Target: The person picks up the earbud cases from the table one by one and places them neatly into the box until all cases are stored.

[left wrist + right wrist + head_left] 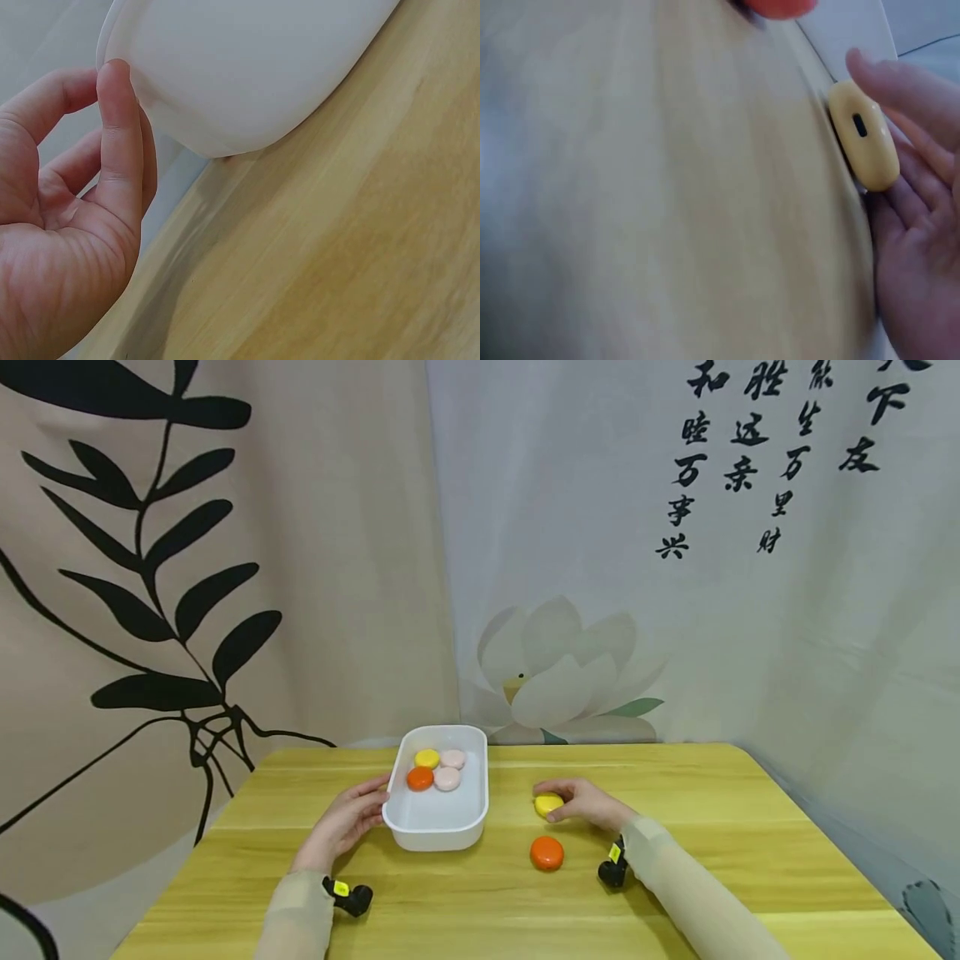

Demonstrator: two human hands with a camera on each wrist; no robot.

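counter (pixel 442 910) of wood: left hand (pixel 351 820) holds the white tray (pixel 437 815) by its left side, four discs (pixel 447 778) within; right hand (pixel 590 803) pinches a yellow disc (pixel 547 805) to the tray's right, just beyond a lone orange disc (pixel 547 853).

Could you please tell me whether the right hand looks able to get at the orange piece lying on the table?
Probably yes: the orange piece lies close to the right hand with nothing between them, though the hand holds a yellow piece, which it would likely need to release first.
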